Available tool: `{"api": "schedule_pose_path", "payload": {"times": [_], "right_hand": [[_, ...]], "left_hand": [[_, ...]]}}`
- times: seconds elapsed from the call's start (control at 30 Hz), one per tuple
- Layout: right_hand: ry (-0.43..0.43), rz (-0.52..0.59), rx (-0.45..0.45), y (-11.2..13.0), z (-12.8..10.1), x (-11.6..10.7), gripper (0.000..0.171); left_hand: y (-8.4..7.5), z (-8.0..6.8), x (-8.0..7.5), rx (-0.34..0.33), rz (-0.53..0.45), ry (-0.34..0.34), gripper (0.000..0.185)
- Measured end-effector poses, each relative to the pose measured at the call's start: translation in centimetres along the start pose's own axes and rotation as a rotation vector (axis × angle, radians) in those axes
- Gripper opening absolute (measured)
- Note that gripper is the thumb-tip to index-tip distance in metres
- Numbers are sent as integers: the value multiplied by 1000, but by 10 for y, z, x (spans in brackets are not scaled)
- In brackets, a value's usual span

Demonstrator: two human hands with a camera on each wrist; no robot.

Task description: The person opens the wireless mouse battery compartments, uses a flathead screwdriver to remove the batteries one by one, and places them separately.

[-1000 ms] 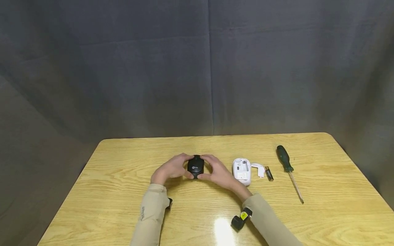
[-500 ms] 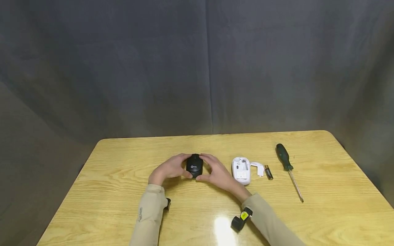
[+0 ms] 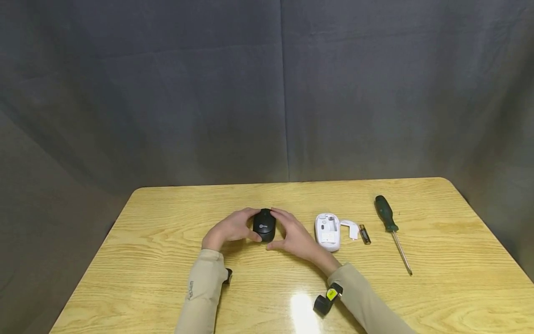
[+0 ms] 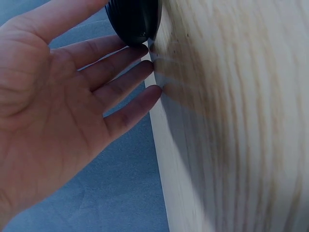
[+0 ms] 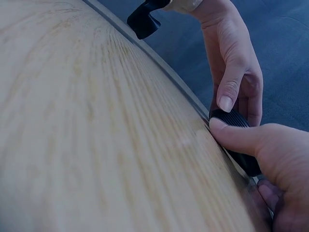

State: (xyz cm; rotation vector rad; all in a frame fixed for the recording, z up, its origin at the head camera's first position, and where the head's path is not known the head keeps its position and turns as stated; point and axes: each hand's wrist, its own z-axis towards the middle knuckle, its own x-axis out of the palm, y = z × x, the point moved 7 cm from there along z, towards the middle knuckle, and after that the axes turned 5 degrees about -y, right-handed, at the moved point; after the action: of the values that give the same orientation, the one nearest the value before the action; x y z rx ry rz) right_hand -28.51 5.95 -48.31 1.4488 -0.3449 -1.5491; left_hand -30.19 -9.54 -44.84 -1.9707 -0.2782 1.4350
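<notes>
A black computer mouse point(image 3: 264, 225) lies on the wooden table point(image 3: 146, 278), between both hands. My left hand point(image 3: 231, 227) holds its left side; in the right wrist view the left thumb point(image 5: 227, 96) and fingers pinch the mouse point(image 5: 232, 118). In the left wrist view the other fingers point(image 4: 120, 82) lie fairly straight below the mouse point(image 4: 133, 19). My right hand point(image 3: 292, 234) cups the right side, and its thumb point(image 5: 236, 137) presses on the ribbed flank.
To the right lie a white mouse point(image 3: 327, 231) turned underside up, its white cover point(image 3: 350, 228), a small battery point(image 3: 365, 234) and a green-handled screwdriver point(image 3: 391, 229). Grey cloth hangs behind the table.
Both hands stay around the black mouse. The right thumb has slid a little toward me along the mouse's near end; the mouse itself has barely moved.
</notes>
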Motion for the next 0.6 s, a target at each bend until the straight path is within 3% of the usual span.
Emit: {"api": "schedule_pose_path", "payload": {"times": [0.23, 0.4, 0.47, 0.6], "right_hand": [[8, -2, -22, 1, 1, 2, 87], [-6, 44, 22, 0, 2, -3, 77], [-24, 85, 48, 1, 2, -6, 70], [-74, 202, 110, 4, 5, -15, 50]], "left_hand": [[1, -3, 1, -13, 4, 7, 87], [1, -2, 1, 1, -15, 12, 86], [-1, -1, 0, 24, -37, -9, 76], [-6, 1, -7, 90, -86, -113, 40]]}}
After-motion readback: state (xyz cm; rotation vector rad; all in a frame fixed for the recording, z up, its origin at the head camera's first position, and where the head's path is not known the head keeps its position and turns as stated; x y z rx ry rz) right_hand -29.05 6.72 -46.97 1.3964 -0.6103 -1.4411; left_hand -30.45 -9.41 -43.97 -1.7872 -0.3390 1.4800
